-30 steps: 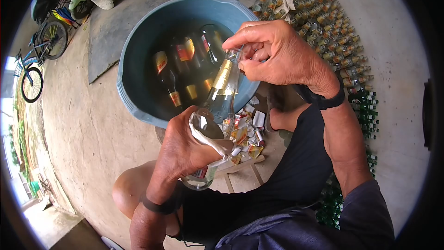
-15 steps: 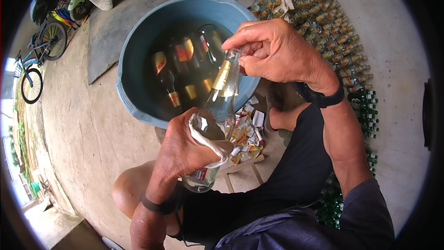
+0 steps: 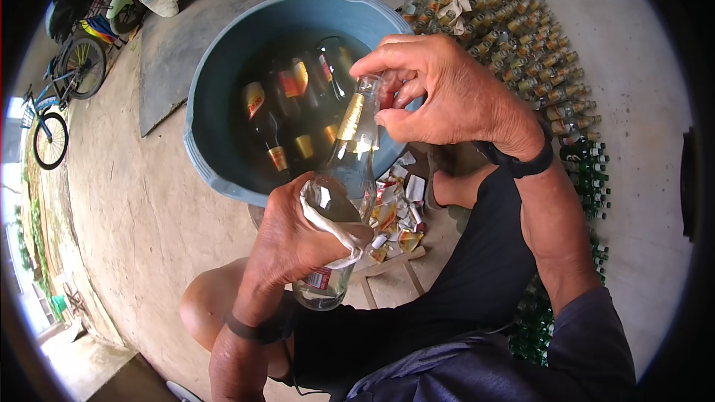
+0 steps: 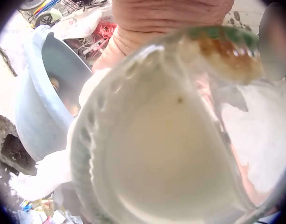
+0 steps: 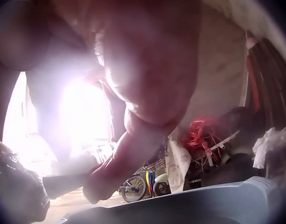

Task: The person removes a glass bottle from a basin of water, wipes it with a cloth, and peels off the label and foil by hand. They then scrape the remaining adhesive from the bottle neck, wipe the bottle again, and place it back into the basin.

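My left hand point(image 3: 287, 234) grips a clear glass bottle point(image 3: 350, 167) round its body, with a white cloth point(image 3: 335, 232) between palm and glass. The bottle leans with its neck up and away from me. Gold foil point(image 3: 351, 117) covers part of the neck, and a small red and white label point(image 3: 320, 278) shows low on the body. Curled fingers and thumb of my right hand point(image 3: 447, 93) hold the bottle at its mouth. In the left wrist view the bottle's round base point(image 4: 157, 140) fills the picture, with cloudy liquid inside.
A blue tub point(image 3: 212, 67) of murky water holds several labelled bottles point(image 3: 264, 115). Torn label scraps point(image 3: 402, 212) lie in front of it by a wooden stool point(image 3: 391, 268). Rows of bottles point(image 3: 529, 52) stand along the right wall. Bicycles point(image 3: 52, 123) are at far left.
The bottle's neck and my right hand have shifted slightly left. My left hand keeps its hold on the body, with barely any movement.
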Available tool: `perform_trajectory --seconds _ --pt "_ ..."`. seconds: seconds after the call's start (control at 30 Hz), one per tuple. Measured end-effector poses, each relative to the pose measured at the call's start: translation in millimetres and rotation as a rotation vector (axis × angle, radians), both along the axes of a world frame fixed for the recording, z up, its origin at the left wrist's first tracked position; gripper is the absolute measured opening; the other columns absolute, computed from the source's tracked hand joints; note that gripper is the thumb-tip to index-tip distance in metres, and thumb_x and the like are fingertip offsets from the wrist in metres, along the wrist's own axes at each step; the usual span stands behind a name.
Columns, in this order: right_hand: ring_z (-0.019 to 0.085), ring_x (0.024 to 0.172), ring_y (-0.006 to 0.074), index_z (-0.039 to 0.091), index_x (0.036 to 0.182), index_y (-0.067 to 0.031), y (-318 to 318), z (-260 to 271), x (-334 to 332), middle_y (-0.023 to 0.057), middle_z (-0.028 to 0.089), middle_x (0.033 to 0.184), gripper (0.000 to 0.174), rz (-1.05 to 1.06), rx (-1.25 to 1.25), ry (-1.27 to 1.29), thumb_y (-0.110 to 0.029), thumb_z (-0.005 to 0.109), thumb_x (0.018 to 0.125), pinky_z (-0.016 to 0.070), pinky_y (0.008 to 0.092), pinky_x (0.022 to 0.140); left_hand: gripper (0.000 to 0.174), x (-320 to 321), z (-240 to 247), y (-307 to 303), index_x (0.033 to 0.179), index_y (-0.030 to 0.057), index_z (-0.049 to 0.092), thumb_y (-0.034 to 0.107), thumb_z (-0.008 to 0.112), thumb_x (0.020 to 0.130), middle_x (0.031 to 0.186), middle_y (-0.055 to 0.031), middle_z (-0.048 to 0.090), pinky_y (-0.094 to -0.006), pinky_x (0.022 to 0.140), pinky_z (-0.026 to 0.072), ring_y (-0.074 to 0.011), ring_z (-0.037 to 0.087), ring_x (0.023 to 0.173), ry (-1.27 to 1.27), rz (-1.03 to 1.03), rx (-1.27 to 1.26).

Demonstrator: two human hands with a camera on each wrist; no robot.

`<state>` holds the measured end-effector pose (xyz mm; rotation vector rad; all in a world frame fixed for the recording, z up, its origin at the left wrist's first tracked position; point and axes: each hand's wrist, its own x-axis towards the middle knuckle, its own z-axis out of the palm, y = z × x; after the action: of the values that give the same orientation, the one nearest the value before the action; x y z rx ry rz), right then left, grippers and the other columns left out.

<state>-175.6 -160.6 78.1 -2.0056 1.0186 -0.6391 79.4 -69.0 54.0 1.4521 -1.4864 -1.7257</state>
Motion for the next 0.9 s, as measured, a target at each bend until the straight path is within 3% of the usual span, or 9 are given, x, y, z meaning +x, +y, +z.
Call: perform_trajectory --seconds 0.33,0.43,0.53,0.63,0.9 --pt "0.072 0.09 0.0131 0.071 0.124 0.0049 0 -1 -3 0.0073 0.067 0.103 0.042 -0.014 -0.024 -0.03 0.004 0.076 0.082 0.0625 0.0248 0.079 0.053 0 3 0 0.1 -0.0031 0.069 0.021 0.096 0.061 0.089 -0.005 0.073 -0.0298 0.079 0.056 -0.0096 0.065 0.084 0.04 -0.006 0.025" --pt "0.078 0.083 0.0162 0.075 0.112 0.0055 -4 -4 -3 0.0121 0.076 0.095 0.035 -0.052 -0.05 -0.082 -0.005 0.079 0.078 0.063 0.0286 0.076 0.053 1 6 -1 0.102 -0.0033 0.07 0.02 0.095 0.061 0.091 -0.0058 0.074 -0.0299 0.08 0.0563 -0.0096 0.066 0.085 0.039 -0.021 0.019" --pt "0.078 0.082 0.0158 0.076 0.11 0.0052 -3 -5 -2 0.0114 0.076 0.094 0.034 -0.069 -0.066 -0.051 -0.006 0.079 0.078 0.0631 0.0288 0.076 0.054 1 7 -1 0.103 -0.0039 0.07 0.02 0.095 0.061 0.092 -0.0065 0.075 -0.0301 0.08 0.0565 -0.0099 0.066 0.086 0.036 -0.021 0.067" --pt "0.072 0.091 0.013 0.07 0.125 0.0043 -3 -2 -6 0.0064 0.067 0.104 0.042 -0.002 0.0 0.037 0.002 0.077 0.083 0.0626 0.0254 0.08 0.056 -2 8 0 0.105 -0.0047 0.069 0.02 0.095 0.062 0.093 -0.0068 0.075 -0.0301 0.081 0.0566 -0.0103 0.067 0.086 0.044 -0.003 0.077" --pt "0.074 0.091 0.0162 0.067 0.125 0.0059 6 1 4 0.0101 0.066 0.108 0.05 -0.036 -0.011 0.067 -0.005 0.085 0.08 0.0642 0.0291 0.076 0.061 -4 1 0 0.108 -0.0063 0.069 0.022 0.097 0.061 0.095 -0.0087 0.077 -0.0305 0.083 0.0569 -0.0111 0.069 0.088 0.003 0.009 0.045"
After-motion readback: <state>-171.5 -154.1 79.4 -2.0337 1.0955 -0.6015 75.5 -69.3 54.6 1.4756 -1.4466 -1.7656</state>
